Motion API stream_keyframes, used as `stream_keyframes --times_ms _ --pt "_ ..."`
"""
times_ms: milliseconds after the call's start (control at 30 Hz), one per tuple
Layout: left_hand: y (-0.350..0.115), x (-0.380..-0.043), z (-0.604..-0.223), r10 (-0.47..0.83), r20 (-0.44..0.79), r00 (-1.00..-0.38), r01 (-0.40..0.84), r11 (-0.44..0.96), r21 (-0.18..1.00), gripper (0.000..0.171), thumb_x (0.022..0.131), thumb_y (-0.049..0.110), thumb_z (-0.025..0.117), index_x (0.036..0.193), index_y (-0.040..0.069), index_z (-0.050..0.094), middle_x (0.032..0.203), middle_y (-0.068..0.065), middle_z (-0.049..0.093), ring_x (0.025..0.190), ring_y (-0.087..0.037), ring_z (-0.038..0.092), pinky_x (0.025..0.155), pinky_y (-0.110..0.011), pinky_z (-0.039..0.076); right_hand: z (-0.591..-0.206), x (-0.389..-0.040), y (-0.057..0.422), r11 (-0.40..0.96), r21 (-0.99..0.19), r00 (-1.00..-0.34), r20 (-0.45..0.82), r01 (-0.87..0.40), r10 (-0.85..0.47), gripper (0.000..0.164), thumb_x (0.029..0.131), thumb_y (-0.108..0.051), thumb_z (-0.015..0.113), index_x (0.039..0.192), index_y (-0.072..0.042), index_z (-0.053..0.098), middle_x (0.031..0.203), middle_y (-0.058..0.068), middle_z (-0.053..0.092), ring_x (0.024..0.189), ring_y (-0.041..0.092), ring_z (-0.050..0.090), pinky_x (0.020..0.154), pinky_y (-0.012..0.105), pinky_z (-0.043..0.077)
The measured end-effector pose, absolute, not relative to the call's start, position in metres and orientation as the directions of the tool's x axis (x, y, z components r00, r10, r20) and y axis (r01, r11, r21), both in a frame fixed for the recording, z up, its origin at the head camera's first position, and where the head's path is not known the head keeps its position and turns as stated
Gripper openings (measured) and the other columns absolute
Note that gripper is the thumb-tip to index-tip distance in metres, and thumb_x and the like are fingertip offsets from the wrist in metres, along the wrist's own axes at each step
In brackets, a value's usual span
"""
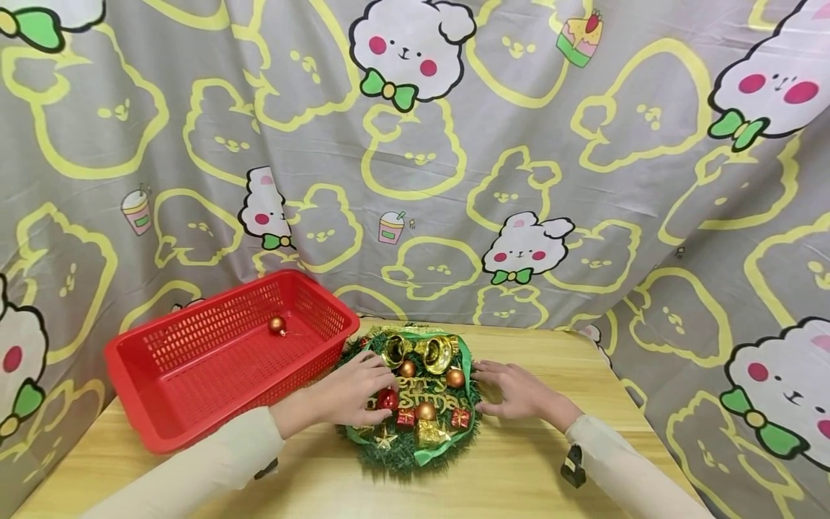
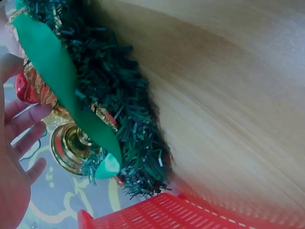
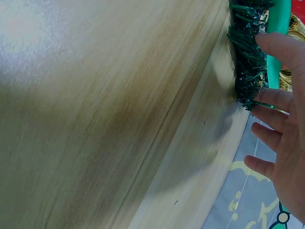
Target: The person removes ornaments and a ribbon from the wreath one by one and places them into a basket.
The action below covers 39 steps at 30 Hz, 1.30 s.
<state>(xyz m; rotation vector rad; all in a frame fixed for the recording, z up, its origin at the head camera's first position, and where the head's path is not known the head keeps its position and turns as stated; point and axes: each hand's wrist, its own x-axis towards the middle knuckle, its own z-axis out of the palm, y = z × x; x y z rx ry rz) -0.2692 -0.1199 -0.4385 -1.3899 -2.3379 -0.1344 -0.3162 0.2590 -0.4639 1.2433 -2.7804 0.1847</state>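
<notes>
- One gold star (image 1: 385, 438) marks the near side of the wreath (image 1: 405, 435), mid-width on the tabletop (image 1: 519, 476); I'd avoid dragging a sleeve over it.
- Left hand (image 1: 357, 391): thumb and forefinger frame the red bauble (image 1: 387, 400); from my remote seat I cannot tell whether they pinch it. Light touch, I'd say.
- Right hand (image 1: 512, 393): fingers spread apart at the wreath's right rim; I'd steady there, off the green ribbon (image 1: 465, 357).
- Two gold bells (image 1: 436, 354) sit toward the far edge; probably easily knocked.
- Red basket (image 1: 210, 382), far left corner: I'd mind bumping it.
</notes>
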Motion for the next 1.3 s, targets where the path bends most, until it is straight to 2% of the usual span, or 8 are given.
stream_keyframes --times_ms 200,433,733,867,1000,1300 --pt "-0.121 -0.273 -0.429 0.805 0.437 -0.402 0.858 0.497 -0.126 0.026 0.090 0.038 0.073 0.107 0.019 0.068 0.102 0.008 0.069 0.103 -0.016 0.059 0.098 -0.042 0.046 -0.465 -0.317 0.259 0.664 -0.079 -0.668 0.128 -0.743 -0.733 0.066 0.090 -0.049 0.070 0.136 -0.001 0.063 0.147 0.022 0.055 0.136 0.041 0.053 0.109 0.057 0.045" --pt "-0.124 -0.280 -0.418 0.781 0.466 -0.416 0.849 0.517 -0.109 0.029 0.091 0.038 0.072 0.110 0.017 0.069 0.103 0.006 0.069 0.103 -0.017 0.058 0.099 -0.043 0.046 -0.466 -0.318 0.260 0.662 -0.080 -0.667 0.129 -0.745 -0.734 0.066 0.090 -0.050 0.070 0.135 -0.001 0.063 0.147 0.022 0.055 0.136 0.041 0.053 0.108 0.057 0.045" --pt "-0.138 -0.294 -0.392 0.736 0.534 -0.416 0.837 0.540 -0.092 0.028 0.087 0.032 0.077 0.107 0.015 0.069 0.103 0.003 0.069 0.104 -0.021 0.061 0.100 -0.047 0.045 -0.467 -0.318 0.260 0.666 -0.077 -0.670 0.115 -0.742 -0.733 0.068 0.091 -0.051 0.068 0.136 -0.001 0.062 0.148 0.021 0.055 0.137 0.041 0.052 0.108 0.058 0.045" --pt "-0.148 -0.301 -0.376 0.705 0.553 -0.444 0.818 0.571 -0.070 0.028 0.088 0.033 0.076 0.108 0.014 0.069 0.103 0.002 0.070 0.105 -0.022 0.060 0.101 -0.047 0.044 -0.466 -0.318 0.260 0.661 -0.067 -0.664 0.124 -0.747 -0.738 0.068 0.091 -0.052 0.068 0.136 0.000 0.063 0.147 0.022 0.055 0.136 0.041 0.053 0.107 0.058 0.045" --pt "-0.163 -0.306 -0.360 0.653 0.571 -0.498 0.780 0.624 -0.034 0.031 0.089 0.035 0.074 0.111 0.013 0.070 0.106 0.000 0.072 0.109 -0.024 0.061 0.104 -0.048 0.043 -0.466 -0.319 0.259 0.655 -0.060 -0.657 0.132 -0.753 -0.742 0.068 0.091 -0.052 0.068 0.136 -0.001 0.063 0.147 0.022 0.056 0.136 0.040 0.054 0.107 0.057 0.046" --pt "-0.202 -0.322 -0.339 0.513 0.623 -0.591 0.679 0.733 0.041 0.032 0.089 0.033 0.074 0.111 0.010 0.070 0.102 -0.003 0.071 0.108 -0.029 0.058 0.103 -0.052 0.041 -0.464 -0.317 0.259 0.646 -0.053 -0.646 0.148 -0.761 -0.749 0.066 0.091 -0.050 0.069 0.133 0.001 0.064 0.144 0.023 0.057 0.133 0.042 0.056 0.105 0.058 0.047"
